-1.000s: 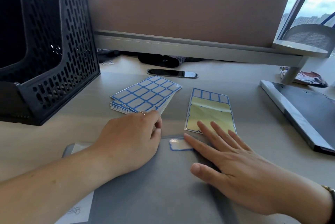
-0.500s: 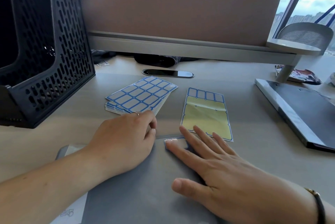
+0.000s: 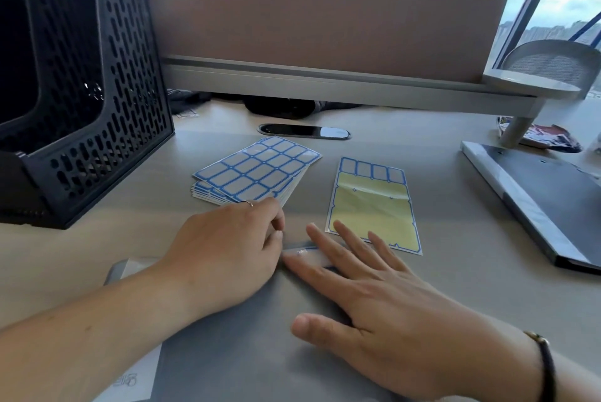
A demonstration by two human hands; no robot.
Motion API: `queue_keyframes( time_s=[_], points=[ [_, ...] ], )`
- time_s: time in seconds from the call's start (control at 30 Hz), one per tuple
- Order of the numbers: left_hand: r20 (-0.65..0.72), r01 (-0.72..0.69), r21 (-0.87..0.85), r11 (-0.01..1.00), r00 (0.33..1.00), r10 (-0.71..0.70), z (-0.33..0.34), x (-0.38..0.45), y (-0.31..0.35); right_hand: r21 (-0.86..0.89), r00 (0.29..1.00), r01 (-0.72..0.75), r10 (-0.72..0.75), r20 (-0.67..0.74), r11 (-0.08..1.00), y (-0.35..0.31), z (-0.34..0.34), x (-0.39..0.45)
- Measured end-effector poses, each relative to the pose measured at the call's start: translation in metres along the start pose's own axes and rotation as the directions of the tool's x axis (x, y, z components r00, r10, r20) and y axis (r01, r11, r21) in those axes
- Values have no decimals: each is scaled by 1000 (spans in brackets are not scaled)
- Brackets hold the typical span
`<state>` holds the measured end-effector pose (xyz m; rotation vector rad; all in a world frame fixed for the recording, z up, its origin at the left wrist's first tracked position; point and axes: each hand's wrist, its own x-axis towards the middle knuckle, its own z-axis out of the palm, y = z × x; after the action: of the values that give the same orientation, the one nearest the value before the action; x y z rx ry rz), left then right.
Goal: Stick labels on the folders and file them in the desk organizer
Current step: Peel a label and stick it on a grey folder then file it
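A grey folder (image 3: 247,346) lies flat on the desk in front of me. My right hand (image 3: 387,310) lies on it with straight fingers, the index finger pressing a blue-edged label (image 3: 309,252) near the folder's top edge; most of the label is hidden under the fingers. My left hand (image 3: 227,248) rests on the folder beside it, fingers loosely bent, holding nothing that I can see. A stack of blue-bordered label sheets (image 3: 257,170) lies just beyond my left hand. A mostly peeled yellow sheet (image 3: 370,203) lies beyond my right fingers. The black mesh desk organizer (image 3: 97,102) stands at the far left.
A second grey folder (image 3: 546,203) lies at the right edge of the desk. A black phone (image 3: 304,131) lies beyond the label sheets. A brown partition with a grey rail (image 3: 325,82) closes off the back of the desk.
My right hand has slid left along the label, now covering most of it. My left hand has stayed nearly still.
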<state>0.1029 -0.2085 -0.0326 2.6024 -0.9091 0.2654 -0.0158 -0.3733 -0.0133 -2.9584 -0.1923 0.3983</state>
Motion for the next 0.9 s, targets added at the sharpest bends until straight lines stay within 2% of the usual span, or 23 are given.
queue_keyframes(
  time_s=[0.43,0.63,0.73,0.9],
  points=[
    [-12,14,-12,1000,1000,-14,2,0,-1,-8,991,-131,131,-39,991,27,0,2],
    [22,24,-8,1000,999,-23,2,1,-2,218,972,-124,163,-172,968,41,-14,9],
    [40,27,-12,1000,999,-26,0,1,0,262,984,-107,140,-108,959,37,-28,28],
    [52,40,-9,999,998,-39,-2,0,1,219,985,-165,170,-6,962,27,-46,60]
  ],
)
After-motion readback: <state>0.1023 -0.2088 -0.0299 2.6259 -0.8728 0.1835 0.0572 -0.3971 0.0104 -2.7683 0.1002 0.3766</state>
